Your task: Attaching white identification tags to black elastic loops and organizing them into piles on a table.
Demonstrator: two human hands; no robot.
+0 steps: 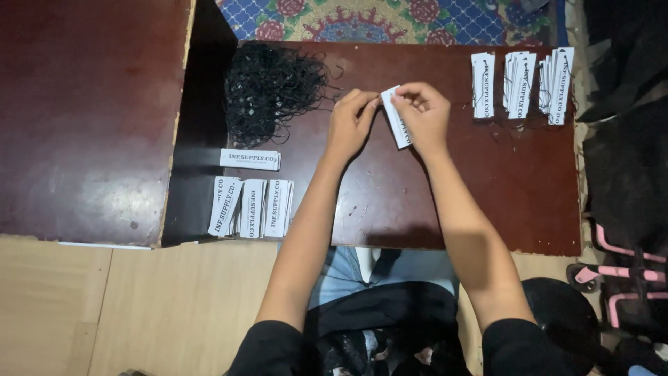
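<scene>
Pinching a white paper tag [398,118] over the dark red table [445,202], right hand [422,115] gripped its top edge; left hand [350,122] had fingertips closed at the tag's upper corner. Tangle of black strings [268,87] lay just left of the hands. Tag stacks sat at near left [252,198] and far right [522,83].
</scene>
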